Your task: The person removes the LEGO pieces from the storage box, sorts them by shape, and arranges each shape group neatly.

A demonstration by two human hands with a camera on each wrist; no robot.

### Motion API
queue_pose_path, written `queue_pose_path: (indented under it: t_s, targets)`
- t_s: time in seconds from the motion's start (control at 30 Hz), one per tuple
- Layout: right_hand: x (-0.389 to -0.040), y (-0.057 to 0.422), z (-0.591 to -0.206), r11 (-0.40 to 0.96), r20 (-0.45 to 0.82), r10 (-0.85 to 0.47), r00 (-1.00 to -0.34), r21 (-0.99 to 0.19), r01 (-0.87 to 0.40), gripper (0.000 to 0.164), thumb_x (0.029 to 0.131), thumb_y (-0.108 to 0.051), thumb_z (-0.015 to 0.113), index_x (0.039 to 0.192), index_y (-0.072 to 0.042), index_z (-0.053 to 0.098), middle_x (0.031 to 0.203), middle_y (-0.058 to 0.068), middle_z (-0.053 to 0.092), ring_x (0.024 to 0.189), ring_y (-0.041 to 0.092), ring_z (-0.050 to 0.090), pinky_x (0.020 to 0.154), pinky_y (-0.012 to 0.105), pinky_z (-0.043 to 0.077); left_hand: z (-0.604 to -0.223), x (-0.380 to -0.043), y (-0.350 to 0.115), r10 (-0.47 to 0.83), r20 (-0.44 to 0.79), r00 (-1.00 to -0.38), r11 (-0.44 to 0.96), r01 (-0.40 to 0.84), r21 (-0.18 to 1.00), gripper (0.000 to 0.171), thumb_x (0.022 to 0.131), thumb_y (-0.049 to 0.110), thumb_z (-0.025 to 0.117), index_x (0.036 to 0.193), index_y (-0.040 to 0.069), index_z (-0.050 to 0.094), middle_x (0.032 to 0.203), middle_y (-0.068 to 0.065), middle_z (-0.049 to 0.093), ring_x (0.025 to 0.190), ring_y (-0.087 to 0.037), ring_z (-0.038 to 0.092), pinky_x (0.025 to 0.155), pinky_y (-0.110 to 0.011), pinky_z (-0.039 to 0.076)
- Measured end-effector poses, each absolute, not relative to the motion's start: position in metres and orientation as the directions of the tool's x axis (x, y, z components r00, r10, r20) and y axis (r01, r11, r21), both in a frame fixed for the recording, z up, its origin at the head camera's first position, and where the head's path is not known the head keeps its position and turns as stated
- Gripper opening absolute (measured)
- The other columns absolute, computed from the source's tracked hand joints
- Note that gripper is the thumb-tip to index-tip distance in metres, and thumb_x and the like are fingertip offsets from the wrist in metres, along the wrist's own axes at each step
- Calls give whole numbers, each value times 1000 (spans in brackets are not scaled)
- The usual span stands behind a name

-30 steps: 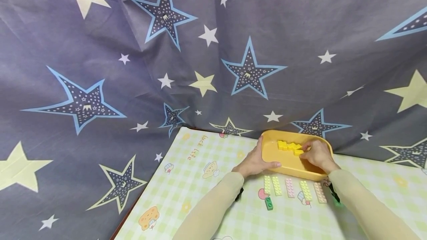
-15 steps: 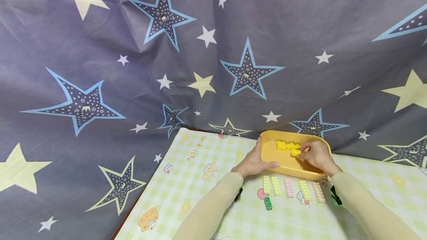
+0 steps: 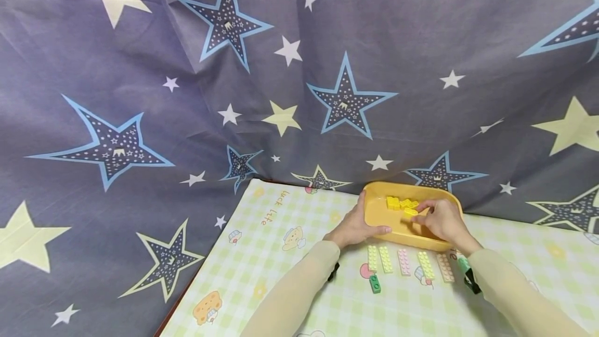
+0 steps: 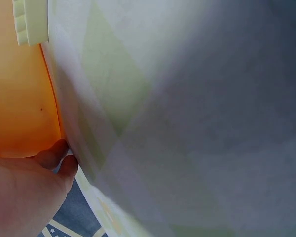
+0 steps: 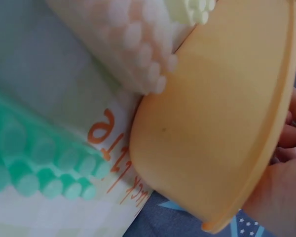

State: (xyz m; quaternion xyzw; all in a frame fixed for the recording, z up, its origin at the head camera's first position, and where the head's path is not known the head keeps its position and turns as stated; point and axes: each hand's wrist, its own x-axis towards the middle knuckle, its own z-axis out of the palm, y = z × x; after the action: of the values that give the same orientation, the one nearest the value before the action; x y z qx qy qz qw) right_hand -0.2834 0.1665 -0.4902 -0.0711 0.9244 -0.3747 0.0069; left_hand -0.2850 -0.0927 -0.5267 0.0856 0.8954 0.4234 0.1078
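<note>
Left hand (image 3: 354,227) gripping tray (image 3: 380,217), right hand (image 3: 442,219) pinching yellow block (image 3: 409,212); 5-brick row (image 3: 404,262) alongside

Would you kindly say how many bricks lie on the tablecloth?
7: five pale bricks in a row before the tray, a dark green brick at the leftmost's near end, and a mint brick by the right wrist; the arms may hide others.
</note>
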Motion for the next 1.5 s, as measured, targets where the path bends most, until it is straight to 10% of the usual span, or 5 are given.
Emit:
queue_pose_path:
  t_s: [1.5]
  targets:
    - [-205,145,-476,651,-3,-135,-991,-754,-86,15,86,-16,91,93,-8,80,66,-3,52,65,11,47,59,26,37,-528,-284,-94,263,-100,-960,602,82,794,131,87,56,89,178,24,-1,182,-12,29,165,-33,39,135,-52,35]
